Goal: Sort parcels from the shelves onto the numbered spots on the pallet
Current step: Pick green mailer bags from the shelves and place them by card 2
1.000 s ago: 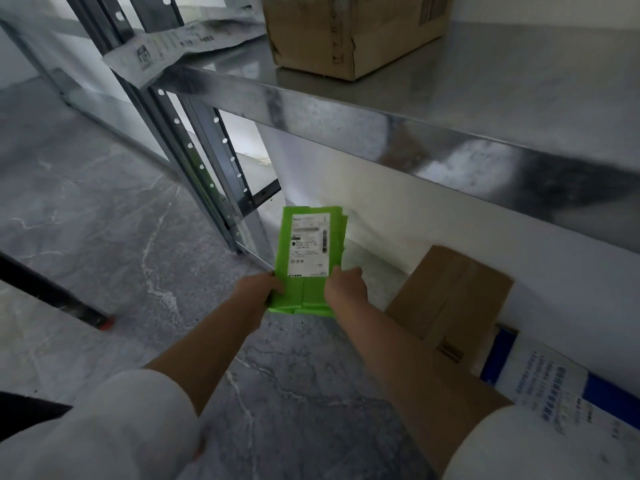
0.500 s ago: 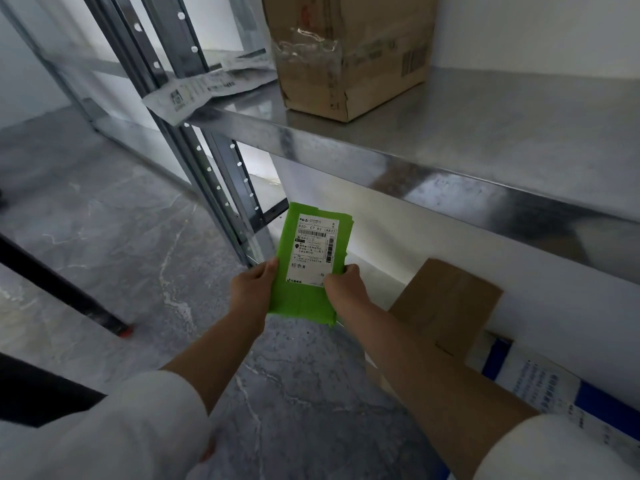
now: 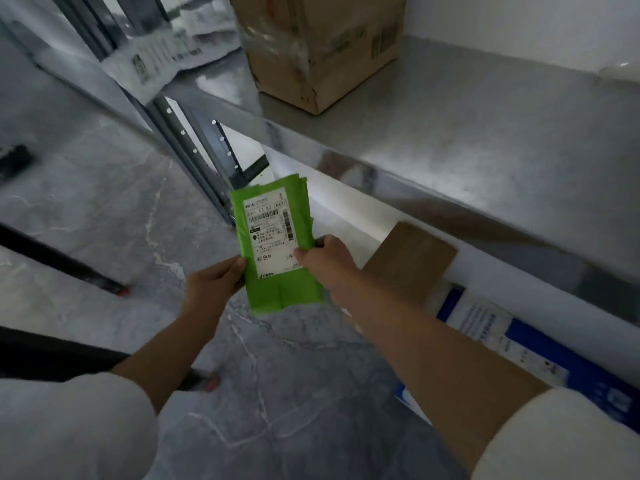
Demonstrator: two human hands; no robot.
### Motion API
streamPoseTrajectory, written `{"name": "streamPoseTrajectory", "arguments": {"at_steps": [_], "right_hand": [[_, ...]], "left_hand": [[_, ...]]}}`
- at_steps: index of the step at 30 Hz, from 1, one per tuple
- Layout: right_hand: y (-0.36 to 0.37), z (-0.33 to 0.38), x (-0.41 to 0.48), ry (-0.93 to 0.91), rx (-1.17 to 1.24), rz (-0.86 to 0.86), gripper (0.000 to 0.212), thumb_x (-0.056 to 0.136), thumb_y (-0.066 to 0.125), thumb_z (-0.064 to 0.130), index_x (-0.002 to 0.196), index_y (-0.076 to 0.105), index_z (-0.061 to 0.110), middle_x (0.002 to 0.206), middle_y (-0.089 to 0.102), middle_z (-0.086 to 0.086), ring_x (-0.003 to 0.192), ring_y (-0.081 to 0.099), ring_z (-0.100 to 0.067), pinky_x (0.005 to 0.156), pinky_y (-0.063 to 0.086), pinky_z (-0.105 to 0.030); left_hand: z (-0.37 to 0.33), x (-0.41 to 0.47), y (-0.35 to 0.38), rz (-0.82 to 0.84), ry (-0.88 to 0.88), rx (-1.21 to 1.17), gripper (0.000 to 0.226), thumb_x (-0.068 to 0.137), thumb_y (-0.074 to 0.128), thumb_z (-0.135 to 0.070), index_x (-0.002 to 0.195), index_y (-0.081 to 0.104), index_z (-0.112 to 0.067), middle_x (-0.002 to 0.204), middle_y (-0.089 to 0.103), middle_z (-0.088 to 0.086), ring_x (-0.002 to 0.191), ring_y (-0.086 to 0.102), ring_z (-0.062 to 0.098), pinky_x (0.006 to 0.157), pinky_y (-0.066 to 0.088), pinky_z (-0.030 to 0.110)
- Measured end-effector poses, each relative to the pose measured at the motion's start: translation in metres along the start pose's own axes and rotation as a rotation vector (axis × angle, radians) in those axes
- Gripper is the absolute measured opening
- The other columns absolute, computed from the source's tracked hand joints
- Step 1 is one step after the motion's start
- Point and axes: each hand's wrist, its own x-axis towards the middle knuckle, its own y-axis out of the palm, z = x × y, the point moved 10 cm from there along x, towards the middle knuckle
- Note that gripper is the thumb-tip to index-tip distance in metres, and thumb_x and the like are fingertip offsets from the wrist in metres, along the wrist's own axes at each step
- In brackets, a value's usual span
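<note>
- Two hands hold a green parcel [image 3: 277, 289] in the air, in front of the shelf [image 3: 485, 150] and above the floor [image 3: 104, 202].
- Left hand [image 3: 214, 282] pinches its left edge; right hand [image 3: 327, 263] grips its right edge, thumb on the label [image 3: 272, 233].

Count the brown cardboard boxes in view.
2: the upper box on the metal shelf; the lower box beneath that shelf, beside the blue parcel. More may be hidden.

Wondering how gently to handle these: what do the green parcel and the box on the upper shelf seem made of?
Green parcel: probably thin plastic film, slight sheen, judging by creases and folded end. Box: brown cardboard, matte, dented at a corner, partly under shiny clear tape.
</note>
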Motion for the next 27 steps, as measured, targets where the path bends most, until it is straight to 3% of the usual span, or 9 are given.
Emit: {"name": "streamPoseTrajectory", "arguments": {"at_steps": [5,10,14,16,20,22,24,27], "right_hand": [[-0.003,-0.001,-0.04,0.112,0.0,0.025,0.028,0.093,0.058,0.016,0.119,0.054,0.005,0.117,0.061,-0.01,0.087,0.053,-0.018,0.072,0.042,-0.027],[-0.003,0.005,-0.082,0.195,0.048,0.059,0.032,0.096,0.049,0.007,0.128,0.05,0.006,0.127,0.058,-0.011,0.09,0.052,-0.016,0.057,0.042,-0.019],[-0.008,0.011,-0.122,0.225,0.107,0.038,0.034,0.096,0.047,0.001,0.129,0.051,0.004,0.121,0.06,-0.011,0.092,0.053,-0.017,0.069,0.046,-0.025],[-0.007,0.017,-0.142,0.222,0.168,0.041,0.031,0.094,0.046,-0.001,0.122,0.055,0.008,0.117,0.062,-0.01,0.094,0.056,-0.019,0.076,0.05,-0.03],[-0.009,0.038,-0.18,0.236,0.249,-0.005,0.015,0.097,0.044,0.016,0.097,0.059,0.018,0.109,0.067,-0.009,0.097,0.064,-0.025,0.088,0.054,-0.043],[-0.011,0.047,-0.204,0.247,0.227,-0.047,0.024,0.098,0.042,0.029,0.109,0.058,0.014,0.112,0.066,-0.011,0.102,0.063,-0.028,0.091,0.053,-0.049],[-0.018,0.056,-0.23,0.262,0.176,-0.071,0.038,0.097,0.042,0.036,0.124,0.054,0.013,0.119,0.063,-0.01,0.106,0.061,-0.028,0.094,0.05,-0.049],[-0.036,0.076,-0.277,0.259,0.193,-0.114,0.032,0.1,0.044,0.03,0.125,0.055,0.013,0.116,0.061,-0.002,0.107,0.059,-0.024,0.095,0.049,-0.04]], "left_hand": [[-0.018,-0.03,-0.01,0.027,-0.065,0.052,0.034,0.087,0.066,-0.014,0.118,0.065,0.002,0.094,0.074,0.003,0.09,0.072,0.016,0.088,0.056,0.03],[-0.038,-0.069,-0.018,-0.032,-0.096,0.006,0.03,0.089,0.065,-0.016,0.117,0.066,-0.004,0.104,0.072,0.006,0.095,0.07,0.016,0.089,0.055,0.032],[-0.054,-0.107,-0.026,-0.075,-0.124,0.044,0.03,0.091,0.063,-0.014,0.119,0.065,-0.004,0.105,0.069,0.005,0.087,0.067,0.01,0.068,0.055,0.012],[-0.064,-0.123,-0.03,-0.074,-0.137,0.068,0.032,0.091,0.063,-0.015,0.121,0.064,-0.004,0.105,0.068,0.003,0.09,0.066,0.013,0.067,0.054,0.009],[-0.098,-0.155,-0.043,-0.08,-0.175,0.082,0.032,0.091,0.063,-0.016,0.121,0.064,-0.005,0.113,0.068,0.007,0.099,0.066,0.017,0.083,0.055,0.024],[-0.115,-0.177,-0.05,-0.081,-0.183,0.1,0.032,0.091,0.064,-0.016,0.121,0.064,-0.005,0.116,0.068,0.008,0.104,0.065,0.018,0.096,0.051,0.035],[-0.133,-0.201,-0.052,-0.053,-0.198,0.099,0.032,0.091,0.063,-0.017,0.12,0.065,-0.004,0.117,0.068,0.01,0.107,0.065,0.02,0.099,0.05,0.041],[-0.166,-0.238,-0.053,-0.02,-0.211,0.108,0.031,0.092,0.062,-0.015,0.12,0.065,-0.003,0.117,0.068,0.01,0.109,0.064,0.021,0.102,0.048,0.039]]}}
